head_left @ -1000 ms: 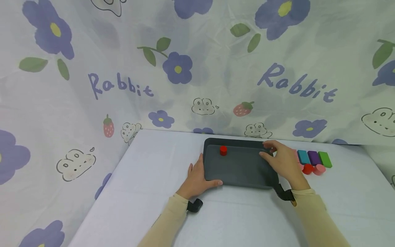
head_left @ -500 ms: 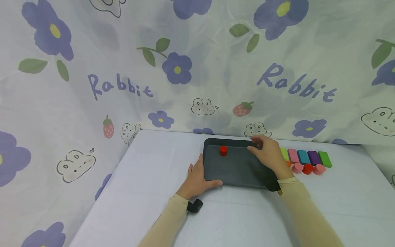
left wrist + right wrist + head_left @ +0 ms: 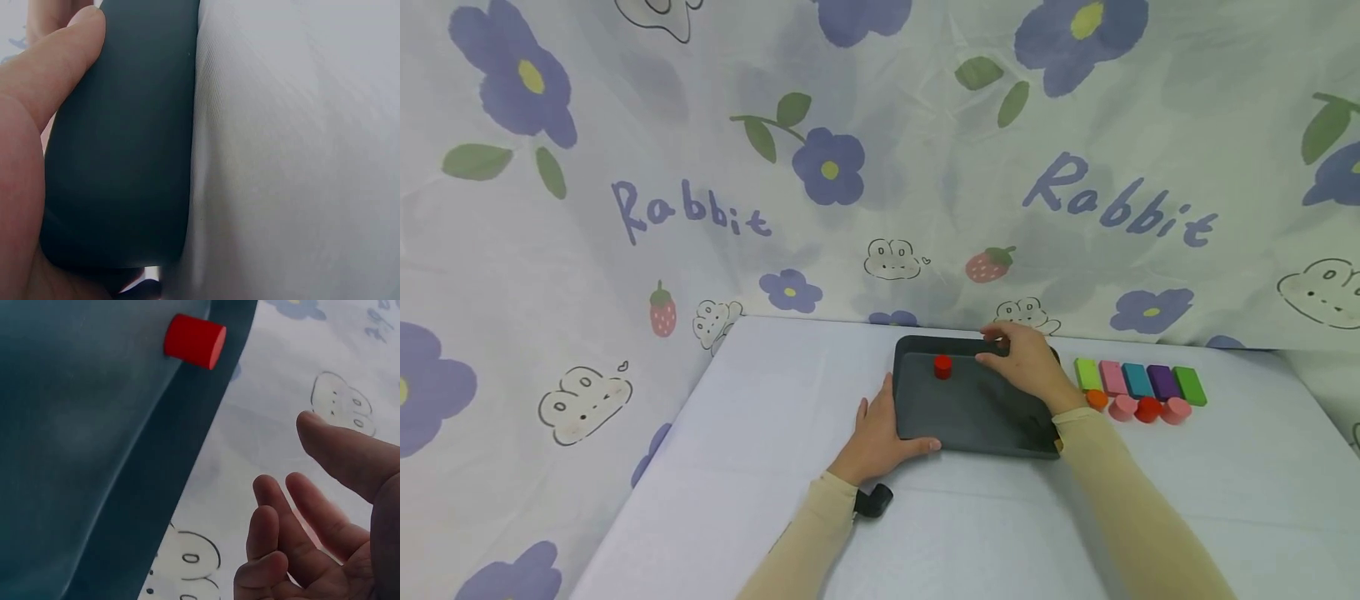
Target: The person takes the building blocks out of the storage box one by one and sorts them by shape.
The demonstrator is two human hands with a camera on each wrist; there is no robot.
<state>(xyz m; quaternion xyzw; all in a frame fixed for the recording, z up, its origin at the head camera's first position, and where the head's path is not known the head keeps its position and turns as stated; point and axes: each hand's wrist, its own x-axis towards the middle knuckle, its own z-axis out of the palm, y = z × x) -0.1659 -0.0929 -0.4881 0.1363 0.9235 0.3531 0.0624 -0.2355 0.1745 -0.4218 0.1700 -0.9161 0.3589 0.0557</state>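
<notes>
A dark grey rectangular tray (image 3: 977,448) lies on the white table, with a small red cylinder block (image 3: 942,367) standing inside near its back left corner. My left hand (image 3: 874,443) rests at the tray's front left corner, thumb straight along the front rim and fingers extended up the left side. In the left wrist view, the thumb (image 3: 62,59) lies across the tray wall (image 3: 125,156). My right hand (image 3: 1030,367) hovers over the tray's back right part, right of the red cylinder. Nothing shows between its loosely bent fingers (image 3: 300,550) and thumb in the right wrist view.
Right of the tray stand upright-looking rectangular blocks in a row: yellow-green (image 3: 1087,374), pink (image 3: 1113,377), blue (image 3: 1138,381), purple (image 3: 1163,382) and green (image 3: 1190,386). Before them are cylinders: orange (image 3: 1097,400), pink (image 3: 1123,407), red (image 3: 1148,409) and another pink (image 3: 1176,410). A patterned cloth (image 3: 925,167) hangs behind.
My right hand has moved left over the tray, uncovering its right rim and the yellow-green block and orange cylinder. The left hand, tray and red cylinder in it have stayed put.
</notes>
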